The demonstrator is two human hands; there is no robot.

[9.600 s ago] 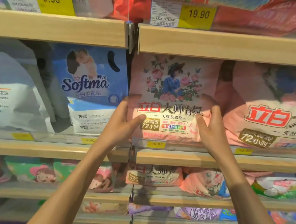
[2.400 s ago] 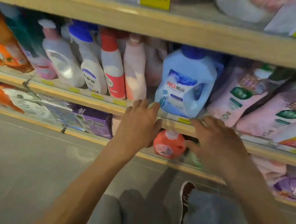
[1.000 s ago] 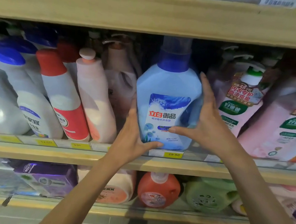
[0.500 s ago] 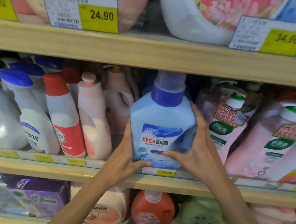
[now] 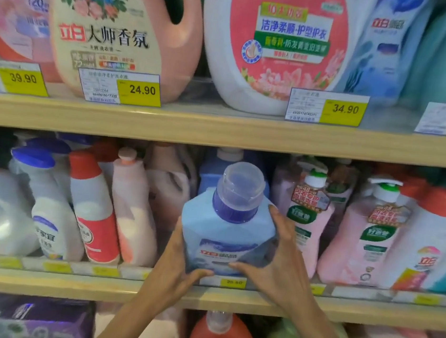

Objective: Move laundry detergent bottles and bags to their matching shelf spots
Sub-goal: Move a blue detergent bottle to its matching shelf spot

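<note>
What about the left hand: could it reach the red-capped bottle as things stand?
Probably yes, once it lets go. The left hand grips the blue bottle; the red-capped bottle stands at the front of the shelf to its left, nothing before it.

One head-worn camera, tight on the shelving and facing it almost square-on. The upper shelf (image 5: 220, 130) crosses above centre, the middle shelf (image 5: 67, 281) below. The blue detergent bottle (image 5: 226, 232) sits dead centre, left hand (image 5: 175, 268) and right hand (image 5: 280, 268) on it, forearms cut off by the bottom edge.
</note>
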